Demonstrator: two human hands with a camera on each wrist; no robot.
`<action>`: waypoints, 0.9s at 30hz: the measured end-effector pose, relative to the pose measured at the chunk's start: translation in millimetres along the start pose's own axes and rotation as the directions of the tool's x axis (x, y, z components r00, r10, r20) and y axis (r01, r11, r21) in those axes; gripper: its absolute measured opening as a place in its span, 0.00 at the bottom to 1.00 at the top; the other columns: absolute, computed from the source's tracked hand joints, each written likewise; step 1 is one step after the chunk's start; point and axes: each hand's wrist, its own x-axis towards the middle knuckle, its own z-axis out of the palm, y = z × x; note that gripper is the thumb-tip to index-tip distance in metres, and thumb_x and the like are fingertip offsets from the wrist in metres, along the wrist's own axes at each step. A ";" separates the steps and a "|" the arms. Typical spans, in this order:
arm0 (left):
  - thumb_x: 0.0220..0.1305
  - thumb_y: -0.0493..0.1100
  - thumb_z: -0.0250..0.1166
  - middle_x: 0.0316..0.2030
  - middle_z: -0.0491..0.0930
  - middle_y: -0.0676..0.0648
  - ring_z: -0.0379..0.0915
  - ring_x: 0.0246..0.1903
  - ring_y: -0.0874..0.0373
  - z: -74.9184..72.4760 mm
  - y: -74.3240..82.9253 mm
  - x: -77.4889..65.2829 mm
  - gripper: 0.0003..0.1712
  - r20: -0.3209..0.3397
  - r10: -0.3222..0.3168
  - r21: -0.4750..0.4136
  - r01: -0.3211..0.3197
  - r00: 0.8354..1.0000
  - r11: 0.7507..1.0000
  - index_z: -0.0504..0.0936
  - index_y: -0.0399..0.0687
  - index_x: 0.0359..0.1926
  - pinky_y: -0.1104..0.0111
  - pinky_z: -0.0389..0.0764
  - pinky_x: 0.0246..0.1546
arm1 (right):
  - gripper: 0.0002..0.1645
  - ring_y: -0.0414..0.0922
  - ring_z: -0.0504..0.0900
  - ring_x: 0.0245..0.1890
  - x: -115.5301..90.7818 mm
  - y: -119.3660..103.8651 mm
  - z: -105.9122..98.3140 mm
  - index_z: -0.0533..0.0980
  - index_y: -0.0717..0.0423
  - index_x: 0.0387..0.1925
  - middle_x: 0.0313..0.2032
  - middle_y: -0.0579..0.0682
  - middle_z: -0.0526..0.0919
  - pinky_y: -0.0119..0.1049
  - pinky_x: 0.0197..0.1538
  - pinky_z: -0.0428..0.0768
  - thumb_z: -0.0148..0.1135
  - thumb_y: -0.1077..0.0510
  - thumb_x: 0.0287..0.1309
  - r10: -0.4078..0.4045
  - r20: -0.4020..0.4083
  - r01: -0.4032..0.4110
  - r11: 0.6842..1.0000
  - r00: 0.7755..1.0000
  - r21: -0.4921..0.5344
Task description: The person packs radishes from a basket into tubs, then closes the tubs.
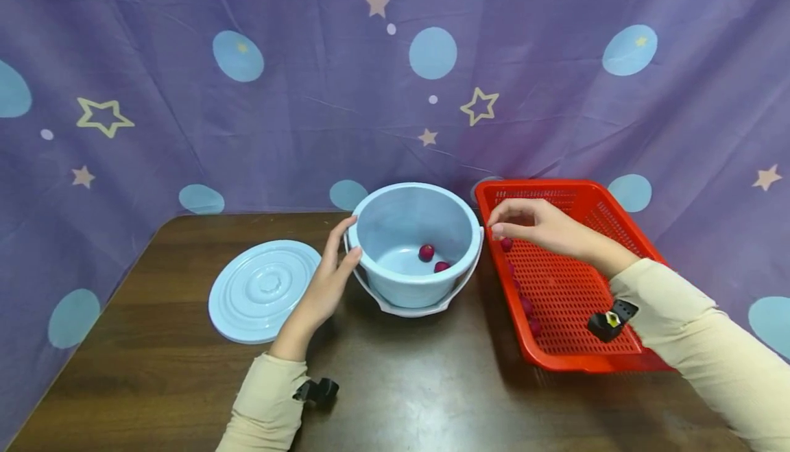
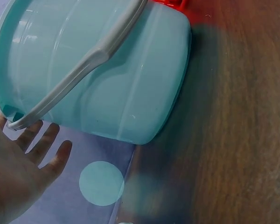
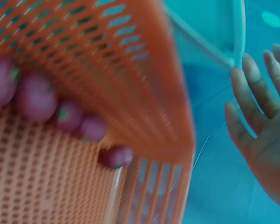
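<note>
My left hand [image 1: 322, 286] touches the left rim of a light-blue bucket [image 1: 404, 291], fingers extended along its outside near the handle joint. The bucket's handle [image 2: 91, 60] hangs down across its front. Inside lie two small round dark-red, radish-like pieces [image 1: 426, 253]. My right hand [image 1: 543, 227] is over the left side of a red plastic basket [image 1: 570, 280], near the bucket's right rim. Its fingers are loosely bent and apart in the right wrist view, with nothing between them. Several more radish-like pieces [image 3: 37, 98], with greenish ends, line the basket's left wall.
A round light-blue lid [image 1: 265, 291] lies on the brown wooden table [image 1: 142, 349], left of the bucket. Behind the table hangs a purple curtain [image 1: 308, 95] with stars and dots. The basket's raised rim stands beside the bucket on the right.
</note>
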 end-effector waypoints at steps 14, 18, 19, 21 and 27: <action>0.76 0.45 0.50 0.75 0.49 0.47 0.43 0.73 0.52 1.1 0.9 -0.1 0.31 0.006 0.017 -0.001 -0.017 1.000 1.000 0.54 0.55 0.75 0.48 0.49 0.70 | 0.10 0.48 0.81 0.40 -32.8 46.2 -6.2 0.81 0.58 0.46 0.39 0.52 0.84 0.33 0.45 0.79 0.63 0.58 0.66 0.121 0.284 -0.096 0.990 0.951 -0.102; 0.76 0.45 0.50 0.75 0.50 0.46 0.44 0.72 0.52 0.2 1.5 -0.2 0.31 0.000 0.016 0.000 -0.016 1.000 1.000 0.54 0.54 0.75 0.49 0.49 0.70 | 0.11 0.48 0.81 0.40 -36.5 51.6 -4.9 0.82 0.60 0.45 0.39 0.52 0.85 0.33 0.45 0.79 0.63 0.58 0.65 0.150 0.435 -0.127 0.989 0.888 -0.080; 0.76 0.45 0.50 0.75 0.49 0.46 0.44 0.72 0.52 0.1 1.6 -0.4 0.31 -0.001 0.016 -0.002 -0.016 1.000 1.000 0.54 0.54 0.75 0.48 0.49 0.70 | 0.11 0.48 0.82 0.41 -37.2 52.3 -4.6 0.82 0.60 0.46 0.39 0.52 0.85 0.33 0.45 0.79 0.63 0.58 0.65 0.161 0.463 -0.144 0.987 0.872 -0.073; 0.76 0.45 0.50 0.75 0.49 0.45 0.44 0.72 0.51 0.0 1.0 -0.3 0.31 -0.002 0.014 -0.004 -0.014 1.000 1.000 0.54 0.54 0.75 0.48 0.50 0.70 | 0.12 0.48 0.82 0.41 -38.3 53.7 -4.3 0.82 0.61 0.46 0.41 0.53 0.85 0.33 0.46 0.80 0.63 0.59 0.64 0.186 0.506 -0.178 0.982 0.842 -0.064; 0.76 0.46 0.50 0.75 0.50 0.46 0.45 0.72 0.51 -0.7 -1.3 -0.1 0.31 0.005 0.006 0.001 -0.006 1.000 1.000 0.54 0.54 0.75 0.48 0.52 0.69 | 0.14 0.43 0.81 0.42 -38.5 55.7 -2.4 0.82 0.61 0.48 0.43 0.52 0.85 0.32 0.47 0.78 0.65 0.60 0.61 0.288 0.608 -0.287 0.952 0.740 -0.102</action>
